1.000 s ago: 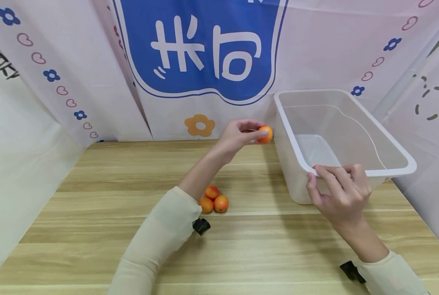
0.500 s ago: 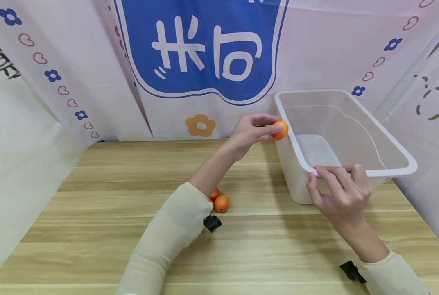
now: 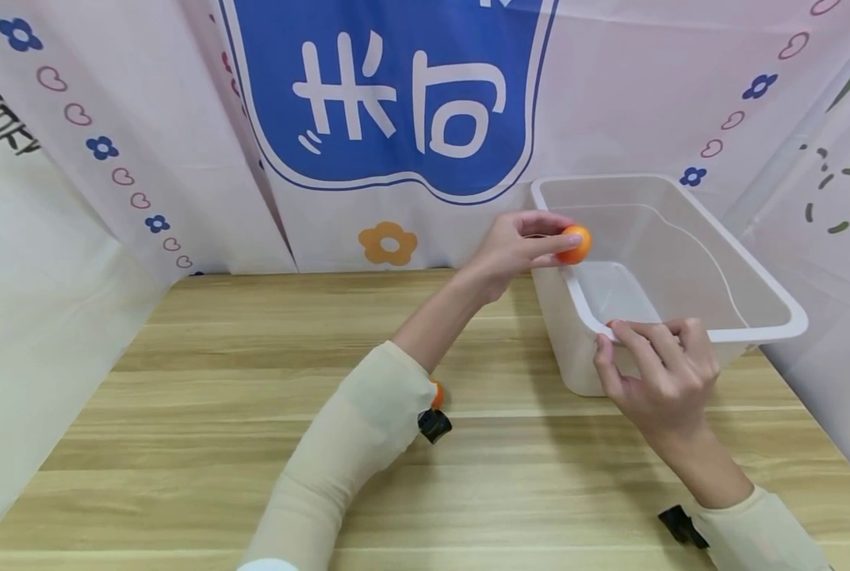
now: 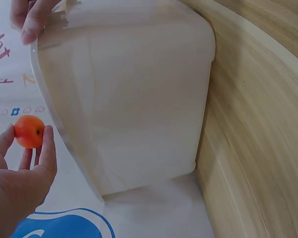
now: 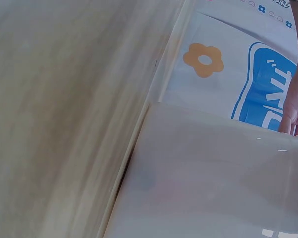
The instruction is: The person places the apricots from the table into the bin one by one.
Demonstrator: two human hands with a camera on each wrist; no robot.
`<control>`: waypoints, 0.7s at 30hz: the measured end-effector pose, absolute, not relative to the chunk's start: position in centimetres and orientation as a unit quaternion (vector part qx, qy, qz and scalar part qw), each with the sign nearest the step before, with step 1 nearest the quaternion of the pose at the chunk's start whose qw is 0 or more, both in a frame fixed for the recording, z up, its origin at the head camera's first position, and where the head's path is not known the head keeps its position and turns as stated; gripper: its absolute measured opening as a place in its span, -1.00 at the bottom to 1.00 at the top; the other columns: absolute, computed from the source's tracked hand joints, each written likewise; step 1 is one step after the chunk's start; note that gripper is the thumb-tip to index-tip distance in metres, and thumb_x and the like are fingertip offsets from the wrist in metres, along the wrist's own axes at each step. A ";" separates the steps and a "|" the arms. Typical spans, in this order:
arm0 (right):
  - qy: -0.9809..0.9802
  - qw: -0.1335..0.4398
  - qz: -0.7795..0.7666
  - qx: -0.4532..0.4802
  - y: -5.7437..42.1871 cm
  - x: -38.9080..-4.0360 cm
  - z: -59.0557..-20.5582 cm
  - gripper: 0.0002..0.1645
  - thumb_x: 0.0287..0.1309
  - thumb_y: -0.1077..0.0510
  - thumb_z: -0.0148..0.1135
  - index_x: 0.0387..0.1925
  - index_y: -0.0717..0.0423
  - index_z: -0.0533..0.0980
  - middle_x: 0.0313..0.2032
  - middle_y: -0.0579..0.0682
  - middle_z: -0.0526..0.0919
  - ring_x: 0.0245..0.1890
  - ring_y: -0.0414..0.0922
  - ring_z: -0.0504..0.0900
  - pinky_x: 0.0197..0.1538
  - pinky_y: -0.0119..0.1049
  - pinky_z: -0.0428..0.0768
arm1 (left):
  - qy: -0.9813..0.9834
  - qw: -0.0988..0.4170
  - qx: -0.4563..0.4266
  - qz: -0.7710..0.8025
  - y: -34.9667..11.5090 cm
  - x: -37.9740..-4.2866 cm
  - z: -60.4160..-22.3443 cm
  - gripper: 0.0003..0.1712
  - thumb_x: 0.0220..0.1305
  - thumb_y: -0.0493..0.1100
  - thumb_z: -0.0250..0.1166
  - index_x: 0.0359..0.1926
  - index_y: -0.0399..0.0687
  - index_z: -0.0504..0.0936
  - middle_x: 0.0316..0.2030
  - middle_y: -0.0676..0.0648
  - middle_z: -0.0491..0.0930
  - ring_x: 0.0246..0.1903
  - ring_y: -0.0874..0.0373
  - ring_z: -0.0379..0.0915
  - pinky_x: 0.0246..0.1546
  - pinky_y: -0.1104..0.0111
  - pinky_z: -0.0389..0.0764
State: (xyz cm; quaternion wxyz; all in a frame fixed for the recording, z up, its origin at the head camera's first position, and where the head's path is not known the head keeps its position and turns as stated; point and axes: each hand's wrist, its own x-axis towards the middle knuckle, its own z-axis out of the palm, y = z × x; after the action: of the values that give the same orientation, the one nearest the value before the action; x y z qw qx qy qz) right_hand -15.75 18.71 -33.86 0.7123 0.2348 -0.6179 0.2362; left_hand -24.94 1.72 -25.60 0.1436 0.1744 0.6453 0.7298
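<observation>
My left hand (image 3: 514, 246) pinches a small round orange-red fruit (image 3: 575, 244) between thumb and fingers. The fruit is held above the left rim of a deep white plastic bin (image 3: 564, 341). In the left wrist view a small dark spot shows on the fruit (image 4: 30, 132), which sits at the fingertips. My right hand (image 3: 664, 381) grips the bin's near-left corner, fingers over the rim and thumb outside. A sliver of orange shows beside its index fingertip; what it belongs to is hidden. The right wrist view shows the bin's outer wall (image 5: 203, 173), not the right hand's grip.
On the wooden table (image 3: 182, 412), a piece of another orange fruit (image 3: 437, 393) peeks out beside the left sleeve (image 3: 354, 428), which covers the rest. A printed cloth (image 3: 610, 95) hangs behind the table. The bin stands at the back right.
My left hand has carried the fruit rightward, from beside the bin to over its left rim. The left sleeve now hides most of the fruits on the table. My right hand stays put.
</observation>
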 end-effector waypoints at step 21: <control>-0.621 0.709 0.236 0.237 18.7 -15.7 -33.8 -0.63 0.20 0.08 0.28 -0.57 0.31 0.64 -0.61 0.16 0.59 -0.63 0.28 0.25 -0.56 0.04 0.18 | 0.639 0.155 0.183 0.731 6.3 -25.7 -25.1 -0.63 0.34 -0.33 0.41 0.12 -0.38 0.65 -0.16 -0.10 0.71 -0.24 0.19 0.67 -0.15 0.41 0.75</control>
State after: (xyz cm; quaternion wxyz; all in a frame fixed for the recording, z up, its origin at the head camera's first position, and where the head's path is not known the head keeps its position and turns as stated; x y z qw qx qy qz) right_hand -15.67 18.70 -33.77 0.7089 0.2369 -0.6209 0.2362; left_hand -25.65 6.34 -25.14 0.1548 0.1825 0.6387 0.7313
